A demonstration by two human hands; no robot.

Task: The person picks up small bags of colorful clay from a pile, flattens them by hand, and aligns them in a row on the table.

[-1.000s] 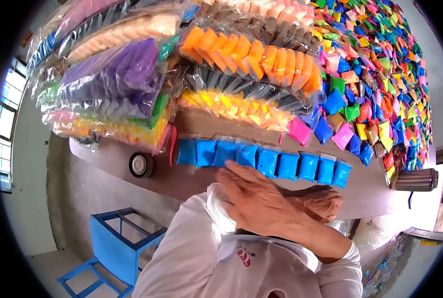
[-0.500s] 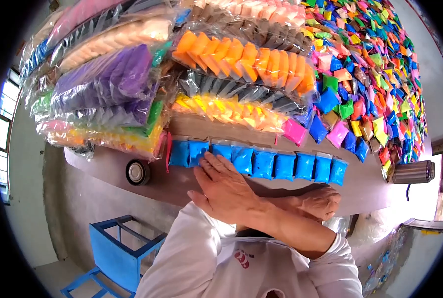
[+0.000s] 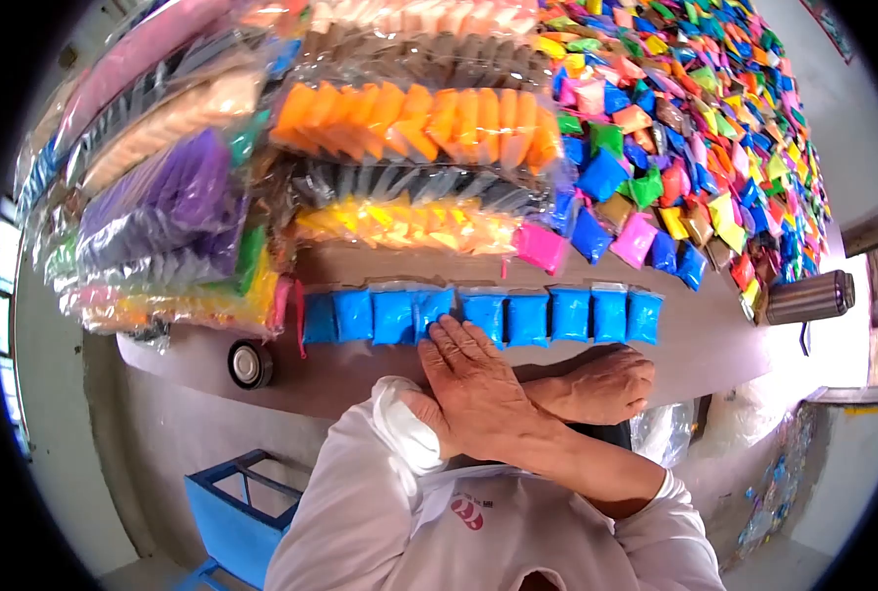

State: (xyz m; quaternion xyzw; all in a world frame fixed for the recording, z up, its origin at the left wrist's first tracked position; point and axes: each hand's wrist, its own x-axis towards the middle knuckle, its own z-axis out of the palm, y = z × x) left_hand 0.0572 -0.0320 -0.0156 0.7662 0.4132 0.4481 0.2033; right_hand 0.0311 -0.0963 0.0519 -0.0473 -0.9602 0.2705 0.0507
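Observation:
Several blue packets [image 3: 569, 313] lie side by side in a row along the table. My forearms are crossed, the right one over the left. My right hand [image 3: 470, 379] is palm down with its fingers stretched out. Its fingertips touch the lower edge of a blue packet [image 3: 432, 309] left of the row's middle, beside a narrow gap. My left hand [image 3: 601, 382] rests below the right part of the row, its fingers curled in. The inside of that fist is hidden, so whether it holds anything does not show.
Clear bags of orange packets [image 3: 414, 123] and purple packets [image 3: 158, 197] are stacked behind the row. Loose coloured packets [image 3: 695, 138] form a big heap at the right. A round tin [image 3: 249, 364], a metal flask [image 3: 808, 297] and a blue stool [image 3: 237, 517] are around me.
My right hand has moved rightward along the row, from the second packet to about the fourth. The gap between packets now lies further along. My left fist stays put; the view has shifted slightly.

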